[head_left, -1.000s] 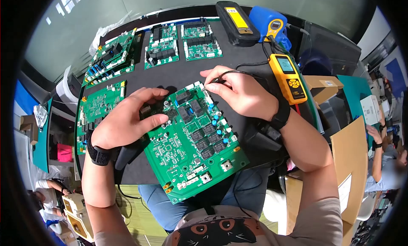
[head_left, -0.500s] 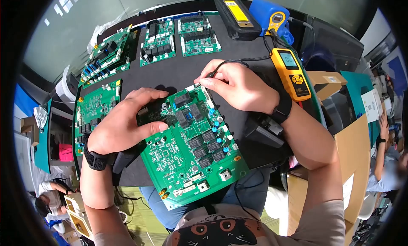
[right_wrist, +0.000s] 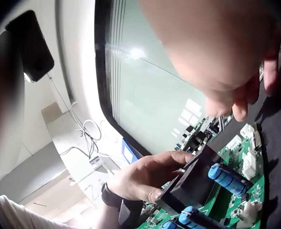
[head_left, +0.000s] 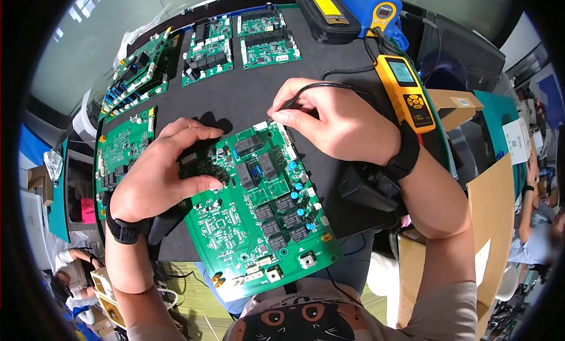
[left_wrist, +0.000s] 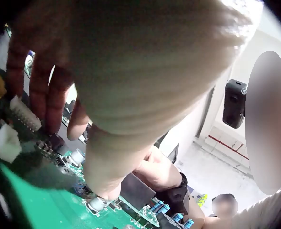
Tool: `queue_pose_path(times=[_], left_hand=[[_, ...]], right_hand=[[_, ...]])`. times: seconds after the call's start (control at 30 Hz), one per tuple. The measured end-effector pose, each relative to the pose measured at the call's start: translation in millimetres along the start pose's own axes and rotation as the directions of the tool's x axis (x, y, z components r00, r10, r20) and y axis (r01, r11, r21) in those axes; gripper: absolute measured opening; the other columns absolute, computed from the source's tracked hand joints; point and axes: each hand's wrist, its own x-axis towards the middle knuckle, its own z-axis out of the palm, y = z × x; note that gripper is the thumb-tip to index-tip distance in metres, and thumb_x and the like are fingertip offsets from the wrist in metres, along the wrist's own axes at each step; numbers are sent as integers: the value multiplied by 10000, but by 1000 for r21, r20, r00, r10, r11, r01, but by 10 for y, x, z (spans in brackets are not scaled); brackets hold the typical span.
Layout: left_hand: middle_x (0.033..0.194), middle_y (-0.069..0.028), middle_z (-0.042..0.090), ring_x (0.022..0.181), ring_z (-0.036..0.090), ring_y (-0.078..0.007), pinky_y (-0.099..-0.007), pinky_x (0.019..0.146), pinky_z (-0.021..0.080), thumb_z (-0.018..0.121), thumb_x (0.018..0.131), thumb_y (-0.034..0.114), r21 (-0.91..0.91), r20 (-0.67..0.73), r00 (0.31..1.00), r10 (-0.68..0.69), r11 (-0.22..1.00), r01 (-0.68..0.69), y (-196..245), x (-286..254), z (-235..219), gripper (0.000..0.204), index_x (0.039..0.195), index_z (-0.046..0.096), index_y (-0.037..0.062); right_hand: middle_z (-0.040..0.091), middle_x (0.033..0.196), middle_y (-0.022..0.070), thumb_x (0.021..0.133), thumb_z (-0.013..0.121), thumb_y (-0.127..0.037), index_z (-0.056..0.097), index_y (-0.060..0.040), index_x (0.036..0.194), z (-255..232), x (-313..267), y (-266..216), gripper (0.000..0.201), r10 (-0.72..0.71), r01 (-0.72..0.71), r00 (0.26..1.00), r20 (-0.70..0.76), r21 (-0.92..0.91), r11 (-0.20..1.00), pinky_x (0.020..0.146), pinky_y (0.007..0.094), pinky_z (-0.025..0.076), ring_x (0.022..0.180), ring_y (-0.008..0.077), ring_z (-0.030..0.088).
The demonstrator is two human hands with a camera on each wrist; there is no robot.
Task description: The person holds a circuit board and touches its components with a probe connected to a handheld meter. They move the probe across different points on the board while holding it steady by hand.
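Observation:
A large green circuit board (head_left: 265, 223) with black relays and blue capacitors lies angled at the table's near edge. My left hand (head_left: 168, 170) grips its left side, thumb on top among the small parts and fingers round the far-left corner. In the left wrist view the thumb (left_wrist: 104, 188) presses near a small silver capacitor. My right hand (head_left: 335, 120) pinches a thin probe on a black cable (head_left: 321, 85), thumb against forefinger. The probe's tip is down at the white connectors of the board's far-right corner. Beyond the right hand lies a yellow meter (head_left: 406, 93) with a lit display.
Smaller circuit boards (head_left: 271, 46) lie along the back of the black table mat (head_left: 253, 88), and others are stacked at the left. A black case (head_left: 323, 14) and a blue soldering station (head_left: 374, 17) stand at the back right. Cardboard (head_left: 488, 223) stands at the right.
The head view has shifted, moving the table's things left and up. My right hand's probe tip has moved slightly left along the far-right corner. My left hand keeps its grip.

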Motion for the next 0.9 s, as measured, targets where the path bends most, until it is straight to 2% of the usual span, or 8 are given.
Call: queue_pose_path(times=[0.03,0.07,0.13,0.23,0.27,0.37,0.63,0.9], left_hand=[[1284,-162,611,1248,587,-346,-412,1073,477,926,768,168,8,4,1000,4,1000,-4,4,3,1,673,1357,639,12],[1284,-162,611,1248,587,-346,-412,1073,477,926,768,168,6,8,1000,5,1000,-5,6,6,4,673,1357,639,12],[1279,-159,610,1239,588,-340,-407,1074,474,926,768,169,-13,-3,1000,-9,1000,9,7,4,17,674,1356,638,8],[1272,-152,614,1233,590,-329,-404,1074,472,923,770,170,6,1,1000,-8,1000,8,17,9,10,669,1352,637,5],[1264,-147,619,1235,591,-322,-402,1073,475,918,775,164,22,-11,1000,17,1000,-17,0,10,16,658,1348,637,4],[1299,-149,608,1287,566,-311,-395,1125,421,918,754,156,-23,2,999,-32,999,32,-32,2,22,703,1366,621,-20],[1294,-164,615,1293,572,-327,-407,1119,435,914,761,171,-15,-1,999,-39,999,39,-49,-12,18,680,1353,632,-12],[1297,-166,614,1278,587,-335,-409,1102,456,907,770,165,9,-10,1000,-21,1000,21,-36,-15,30,659,1346,637,-6]], right_hand=[[706,892,99,998,655,-162,678,11,957,10,-14,32,179,-164,156,985,-51,-125,980,854,370,501,865,275,662],[706,892,99,998,655,-162,678,11,957,-14,-19,20,179,-160,152,986,-53,-125,980,854,370,501,865,275,662],[693,997,71,959,669,-139,701,-21,927,-88,-20,-39,127,-281,282,959,38,-239,929,958,392,468,993,296,623],[687,1019,64,919,688,-123,721,-45,918,-103,-39,-30,85,-322,336,942,98,-291,896,943,383,472,1008,271,616],[688,1015,46,885,689,-107,727,-52,883,-112,-40,-30,66,-387,417,909,156,-346,840,939,377,473,1012,260,612],[648,946,59,885,689,-40,692,-46,928,-89,-67,-38,44,-441,461,887,139,-338,821,880,371,480,956,274,588],[622,968,56,846,691,-11,654,-27,882,-104,-62,-77,54,-493,549,835,243,-361,753,869,398,496,967,301,582],[618,969,64,845,688,5,648,-18,892,-75,-69,-126,66,-436,498,867,241,-403,768,864,400,500,963,305,577]])
